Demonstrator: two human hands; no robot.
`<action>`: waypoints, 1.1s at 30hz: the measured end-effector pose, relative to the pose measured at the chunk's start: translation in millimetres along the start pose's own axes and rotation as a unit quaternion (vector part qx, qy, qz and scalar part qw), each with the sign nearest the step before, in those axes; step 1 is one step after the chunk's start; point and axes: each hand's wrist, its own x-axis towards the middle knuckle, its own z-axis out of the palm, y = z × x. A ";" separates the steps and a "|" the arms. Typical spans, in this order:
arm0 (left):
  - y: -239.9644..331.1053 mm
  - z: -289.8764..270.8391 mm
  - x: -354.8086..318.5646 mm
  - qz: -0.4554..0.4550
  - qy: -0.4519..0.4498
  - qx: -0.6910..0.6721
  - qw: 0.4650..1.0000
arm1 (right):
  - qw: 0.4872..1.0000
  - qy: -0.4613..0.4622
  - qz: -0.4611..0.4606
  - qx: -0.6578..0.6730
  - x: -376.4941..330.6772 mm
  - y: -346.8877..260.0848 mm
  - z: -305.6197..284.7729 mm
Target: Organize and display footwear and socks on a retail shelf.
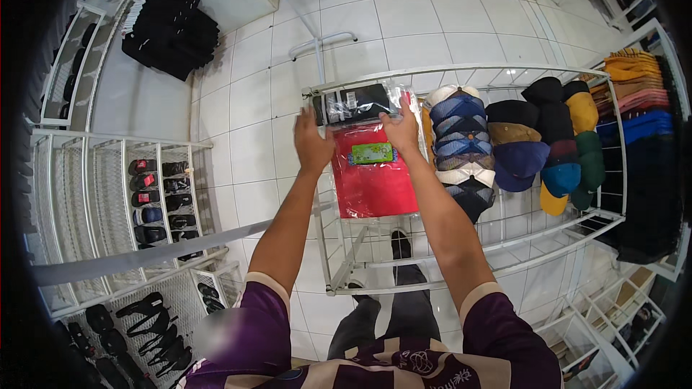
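Observation:
A black folded garment in a clear plastic bag lies across the far end of a white wire rack. My left hand is at its left end, slightly blurred, with the fingers along the edge and the thumb over the near side. At the right end my right hand grips the plastic, thumb on top and fingers at the far side. Just below is a red folded garment in clear plastic. On it sits a small green packet, between my wrists.
The white wire rack also carries a row of patterned caps and several plain caps. Folded clothes are stacked at the far right. Shelves with sandals stand left; black clothes hang beyond them. A metal bar crosses the lower left.

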 end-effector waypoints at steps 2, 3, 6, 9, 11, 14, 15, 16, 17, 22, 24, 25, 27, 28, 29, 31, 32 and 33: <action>-9.2 6.5 -4.5 0.081 -0.178 0.009 0.981 | 0.994 0.019 -0.058 -0.095 -5.9 2.9 1.8; -20.2 0.8 -5.5 0.068 -0.244 -0.029 0.967 | 1.000 -0.031 0.001 0.002 -15.8 -12.0 2.7; -14.5 -9.9 -10.1 0.067 -0.236 0.005 0.969 | 0.989 -0.083 0.068 0.098 -28.4 -23.5 -5.9; -2.2 -20.8 -23.1 0.059 -0.207 0.011 0.977 | 1.000 0.004 0.003 0.025 -41.8 -19.6 -18.6; 11.1 -27.2 -43.0 0.057 -0.175 -0.043 0.982 | 0.999 0.035 0.011 0.040 -57.5 3.4 -29.9; 27.9 -60.5 -89.5 0.021 -0.227 -0.118 0.966 | 0.995 0.059 0.031 0.077 -112.0 3.3 -41.9; 31.0 -69.2 -108.7 0.012 -0.251 -0.140 0.958 | 0.990 0.040 0.072 0.111 -133.5 -3.7 -51.3; 35.5 -81.7 -124.3 -0.011 -0.294 -0.174 0.940 | 0.982 0.023 0.113 0.147 -157.4 -12.4 -59.1; 38.1 -97.6 -143.7 0.009 -0.277 -0.186 0.943 | 0.979 0.001 0.131 0.156 -179.2 -18.3 -61.4; 24.5 -166.9 -214.9 -0.105 -0.330 -0.274 0.897 | 0.970 -0.022 0.106 0.216 -272.9 -43.0 -56.9; 5.8 -199.0 -232.6 -0.124 -0.314 -0.284 0.897 | 0.978 -0.058 0.107 0.167 -305.2 -80.5 -61.1; -5.9 -216.8 -239.1 -0.152 -0.298 -0.291 0.896 | 0.980 -0.066 0.105 0.153 -321.4 -95.1 -57.8; -30.5 -251.9 -253.0 -0.150 -0.273 -0.308 0.899 | 0.985 -0.055 0.065 0.150 -350.8 -100.2 -43.0; -45.6 -271.7 -262.0 -0.154 -0.252 -0.313 0.902 | 0.986 -0.050 0.036 0.153 -366.9 -102.4 -33.2; -62.8 -295.6 -268.7 -0.161 -0.225 -0.326 0.904 | 0.980 -0.076 0.050 0.179 -384.0 -117.8 -24.3; -113.7 -342.0 -281.2 -0.179 -0.178 -0.323 0.912 | 0.973 -0.103 0.053 0.199 -428.3 -160.7 0.8; -140.1 -364.9 -291.5 -0.186 -0.157 -0.316 0.917 | 0.966 -0.108 0.073 0.222 -450.2 -179.5 13.9; -164.1 -388.7 -299.5 -0.206 -0.129 -0.308 0.920 | 0.960 -0.136 0.075 0.234 -470.8 -195.3 30.8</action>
